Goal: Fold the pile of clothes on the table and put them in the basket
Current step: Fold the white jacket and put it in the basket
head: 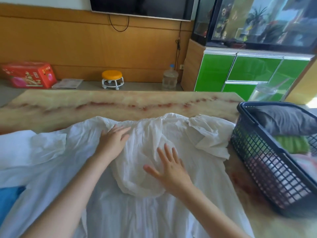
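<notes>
Across a marbled table (120, 103): a white garment (154, 212), spread wide and bunched at the middle. Just right of it, on the same table, a dark mesh basket (267, 169), with grey cloth (283, 121) on top and what may be green cloth (291, 143) beneath. Flat on the bunched fabric, palms down, fingers straight, gripping nothing: left hand (111, 143) farther off, right hand (169, 170) nearer.

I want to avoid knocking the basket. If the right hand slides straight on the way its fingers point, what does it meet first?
Probably the bunched folds of the white garment just ahead of the right hand, then bare table. The basket lies off to the side.
</notes>
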Demonstrator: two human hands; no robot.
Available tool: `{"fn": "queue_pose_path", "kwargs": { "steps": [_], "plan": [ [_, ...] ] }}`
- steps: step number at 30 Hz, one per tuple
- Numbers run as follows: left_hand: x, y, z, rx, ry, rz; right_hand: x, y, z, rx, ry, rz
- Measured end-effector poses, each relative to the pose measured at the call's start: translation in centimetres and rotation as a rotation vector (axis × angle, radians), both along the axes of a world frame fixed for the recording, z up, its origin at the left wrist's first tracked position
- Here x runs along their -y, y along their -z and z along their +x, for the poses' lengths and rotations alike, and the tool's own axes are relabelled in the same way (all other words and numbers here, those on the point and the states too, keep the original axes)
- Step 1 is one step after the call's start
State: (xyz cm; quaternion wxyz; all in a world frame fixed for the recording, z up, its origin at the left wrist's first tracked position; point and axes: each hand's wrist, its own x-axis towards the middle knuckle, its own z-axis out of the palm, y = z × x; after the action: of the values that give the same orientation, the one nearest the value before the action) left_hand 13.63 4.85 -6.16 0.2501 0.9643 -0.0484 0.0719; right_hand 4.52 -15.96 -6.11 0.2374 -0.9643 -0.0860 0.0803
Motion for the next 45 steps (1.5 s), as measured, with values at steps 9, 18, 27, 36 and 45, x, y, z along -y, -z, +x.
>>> {"fn": "queue_pose_path", "kwargs": {
  "steps": [9,18,27,36,45],
  "plan": [
    [5.3,2.0,-8.1,-0.300,0.178,0.395,4.3,0.0,-1.0,0.060,0.122,0.194],
    [9.4,5.0,-10.4,-0.210,0.229,0.436,13.3,-2.0,10.3,0.000,0.364,-0.014],
    [9.3,4.0,-10.0,-0.203,0.238,0.316,14.3,-1.4,12.1,0.362,0.771,0.236],
    [4.8,-4.4,-4.9,-0.286,-0.298,-1.644,0.1,-5.3,7.4,0.253,-0.051,0.773],
    [0.3,-0.5,-2.3,-0.038,-0.581,-1.385,4.5,2.4,6.6,0.109,-0.234,0.068]
  ]
}}
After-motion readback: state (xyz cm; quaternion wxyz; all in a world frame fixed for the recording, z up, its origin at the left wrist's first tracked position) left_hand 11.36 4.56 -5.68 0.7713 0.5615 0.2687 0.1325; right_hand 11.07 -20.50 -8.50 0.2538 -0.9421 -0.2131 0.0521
